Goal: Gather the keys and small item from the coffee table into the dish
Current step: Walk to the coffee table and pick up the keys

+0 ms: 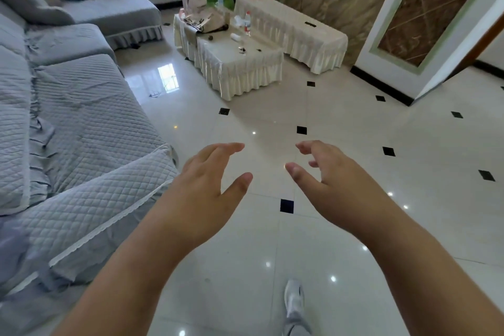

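- Glossy pale floor tiles (341, 226) with small black diamond insets fill the head view, a grey quilted sofa (81, 123) running down the left side.
- Well ahead stands the coffee table (261, 73), draped in a cream frilled cloth, with a longer cloth-covered cabinet (305, 43) just behind it.
- On the near part of the tabletop lie small dark things, likely the keys (241, 49), with another small item (258, 49) near them; both are too small to identify firmly.
- Bags (203, 22) and a bottle (247, 23) crowd the far end; I cannot pick out a dish among them.
- Left hand (207, 185) and right hand (332, 180) are raised over the floor, fingers spread and loosely curled, holding nothing.
- A white shoe (294, 299) shows below.
- By my judgement nothing is gathered yet: reaching the table, every pick-up and the drop into the dish all remain.
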`<state>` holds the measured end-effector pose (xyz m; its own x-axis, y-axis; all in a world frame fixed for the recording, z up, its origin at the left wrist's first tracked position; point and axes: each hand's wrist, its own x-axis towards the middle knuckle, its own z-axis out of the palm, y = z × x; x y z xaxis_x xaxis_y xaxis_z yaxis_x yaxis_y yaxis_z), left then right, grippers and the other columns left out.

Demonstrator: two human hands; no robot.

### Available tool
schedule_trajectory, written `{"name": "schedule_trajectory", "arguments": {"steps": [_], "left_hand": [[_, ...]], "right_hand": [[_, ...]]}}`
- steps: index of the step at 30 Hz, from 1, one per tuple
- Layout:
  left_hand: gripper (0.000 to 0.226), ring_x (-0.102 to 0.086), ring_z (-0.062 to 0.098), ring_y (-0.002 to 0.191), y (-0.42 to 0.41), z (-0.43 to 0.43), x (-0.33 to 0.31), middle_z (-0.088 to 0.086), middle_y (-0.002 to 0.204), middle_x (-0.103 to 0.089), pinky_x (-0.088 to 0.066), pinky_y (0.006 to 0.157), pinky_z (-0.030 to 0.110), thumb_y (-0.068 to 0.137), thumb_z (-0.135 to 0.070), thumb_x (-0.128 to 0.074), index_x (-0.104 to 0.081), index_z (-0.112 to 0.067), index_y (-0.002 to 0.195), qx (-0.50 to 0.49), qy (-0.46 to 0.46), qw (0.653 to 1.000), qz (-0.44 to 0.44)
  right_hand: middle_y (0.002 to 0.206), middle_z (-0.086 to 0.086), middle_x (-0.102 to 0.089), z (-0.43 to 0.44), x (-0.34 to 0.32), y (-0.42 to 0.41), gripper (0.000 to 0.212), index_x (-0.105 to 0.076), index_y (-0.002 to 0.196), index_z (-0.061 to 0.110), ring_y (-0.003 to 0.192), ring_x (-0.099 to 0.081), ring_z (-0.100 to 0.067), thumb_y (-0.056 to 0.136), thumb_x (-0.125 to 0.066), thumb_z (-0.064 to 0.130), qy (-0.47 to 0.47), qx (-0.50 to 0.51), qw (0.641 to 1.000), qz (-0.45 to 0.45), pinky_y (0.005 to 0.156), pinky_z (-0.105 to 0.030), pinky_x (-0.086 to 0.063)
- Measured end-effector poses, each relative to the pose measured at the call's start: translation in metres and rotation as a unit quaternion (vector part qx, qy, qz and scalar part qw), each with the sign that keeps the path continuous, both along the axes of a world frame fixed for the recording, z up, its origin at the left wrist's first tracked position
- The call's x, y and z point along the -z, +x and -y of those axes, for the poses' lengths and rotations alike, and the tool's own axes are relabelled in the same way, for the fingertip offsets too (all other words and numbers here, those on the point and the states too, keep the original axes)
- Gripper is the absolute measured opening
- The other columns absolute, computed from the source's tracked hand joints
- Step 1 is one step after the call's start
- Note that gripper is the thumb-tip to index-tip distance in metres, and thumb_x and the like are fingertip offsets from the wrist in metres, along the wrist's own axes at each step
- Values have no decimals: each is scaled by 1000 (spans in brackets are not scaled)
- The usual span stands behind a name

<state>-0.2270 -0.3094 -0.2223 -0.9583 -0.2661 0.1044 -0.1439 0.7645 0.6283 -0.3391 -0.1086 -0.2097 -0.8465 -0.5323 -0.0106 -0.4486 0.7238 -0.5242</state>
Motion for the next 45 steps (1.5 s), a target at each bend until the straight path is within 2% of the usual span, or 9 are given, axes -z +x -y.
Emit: {"name": "schedule_trajectory", "arguments": {"steps": [7, 14, 18, 23, 29, 32, 36, 39, 45], "left_hand": [[50, -31, -5, 121, -70, 8, -1, -29, 135, -33, -24, 94, 19, 90, -60, -42, -35, -45, 138, -16, -48, 999, 10], [48, -25, -11, 114, -170, -1, -17, -36, 130, -27, -18, 88, 4, 90, -61, -40, -33, -49, 136, -34, -90, 995, 23], [49, -32, 0, 124, -224, -4, -17, -26, 138, -33, -25, 95, 22, 90, -59, -41, -36, -45, 137, -56, -95, 994, 0], [50, -32, -6, 114, -274, -5, -10, -37, 127, -26, -28, 91, 22, 88, -63, -40, -35, -49, 136, -65, -66, 996, 3], [51, -36, -5, 117, -343, 23, 9, -38, 126, -28, -33, 91, 25, 86, -67, -37, -35, -50, 135, -57, -48, 997, 15], [52, -39, -4, 117, -382, 51, 25, -38, 124, -30, -35, 90, 24, 86, -68, -38, -36, -50, 134, -49, -24, 998, 27], [54, -40, 2, 122, -444, 100, 47, -34, 130, -35, -39, 98, 33, 85, -71, -32, -35, -50, 134, -25, -11, 999, 46], [58, -32, 8, 132, -489, 146, 55, -24, 143, -34, -34, 107, 41, 85, -73, -25, -31, -48, 137, 2, -21, 996, 83], [56, -31, 8, 134, -570, 232, 50, -23, 144, -34, -32, 108, 40, 86, -72, -27, -34, -46, 136, 6, -19, 997, 80]], "right_hand": [[145, 7, -44, 22, 9, -77, 57, -38, 142, 31, 125, -48, -16, 93, -39, 61, 5, -25, 1000, 14, 103, -46, -39], [146, 8, -43, 23, 6, -188, 52, -36, 143, 32, 128, -43, -17, 96, -36, 56, -3, -62, 997, 38, 103, -43, -37], [148, 9, -40, 19, 7, -245, 54, -36, 143, 33, 128, -44, -16, 95, -38, 58, -13, -71, 996, 51, 103, -42, -38], [153, 8, -34, 17, 4, -298, 59, -26, 147, 35, 136, -36, -16, 95, -39, 58, -39, -64, 996, 54, 107, -44, -34], [153, 13, -32, 38, 17, -364, 68, -20, 148, 42, 137, -34, -11, 89, -34, 72, -48, -37, 996, 63, 105, -39, -34], [153, 15, -31, 56, 29, -395, 71, -20, 148, 43, 137, -33, -8, 86, -29, 77, -38, -28, 996, 71, 100, -32, -32], [154, 13, -31, 96, 38, -447, 69, -22, 149, 40, 138, -33, -13, 89, -29, 72, 1, -8, 998, 68, 107, -38, -32], [153, 11, -33, 134, 35, -491, 67, -25, 149, 37, 137, -34, -13, 90, -30, 69, 20, 10, 998, 63, 108, -39, -33], [152, 11, -35, 204, 27, -564, 63, -27, 147, 38, 134, -39, -14, 92, -31, 67, 7, 40, 998, 57, 107, -44, -35]]}}
